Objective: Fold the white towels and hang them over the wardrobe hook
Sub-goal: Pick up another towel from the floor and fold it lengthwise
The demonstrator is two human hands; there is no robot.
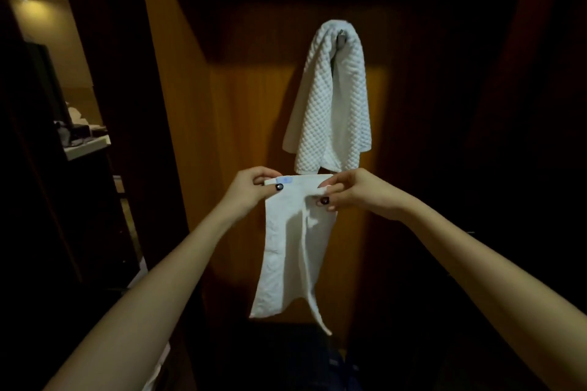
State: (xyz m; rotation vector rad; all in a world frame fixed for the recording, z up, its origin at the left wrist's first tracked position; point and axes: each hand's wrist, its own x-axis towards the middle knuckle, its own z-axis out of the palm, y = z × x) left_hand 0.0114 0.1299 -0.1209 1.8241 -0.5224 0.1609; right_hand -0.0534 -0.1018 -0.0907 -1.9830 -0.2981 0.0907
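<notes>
**Small towel** (292, 241): a thin white cloth held in the air in front of the wardrobe panel (241, 105), just below the towel that hangs on the hook. Its slack drape and the narrow strip trailing from its lower right corner suggest it is light, soft and without stiffness. It will likely sag wherever it is unsupported, but it should not slip from a firm pinch. The best hold appears to be the two top corners along the hem, and it is held there now.

**Orientation:** the long axis is vertical. The short top edge lies level, with a blue label (284, 180) near its left end. The bottom edge slants down toward the trailing strip. A lengthwise ridge runs down the middle, which suggests a fold in progress.

**Left hand** (251, 187): pinches the upper left corner, with the thumb in front and the fingers curled behind.

**Right hand** (352, 190): pinches bunched cloth at the upper right corner.

**Thick towel** (330, 98): has a waffle texture and is draped over the metal hook (341, 36). Both halves hang down, and its lower edge sits just above the small towel.

**Counter** (85, 144): at the far left in a lit room. The objects on it are too dim to identify.
</notes>
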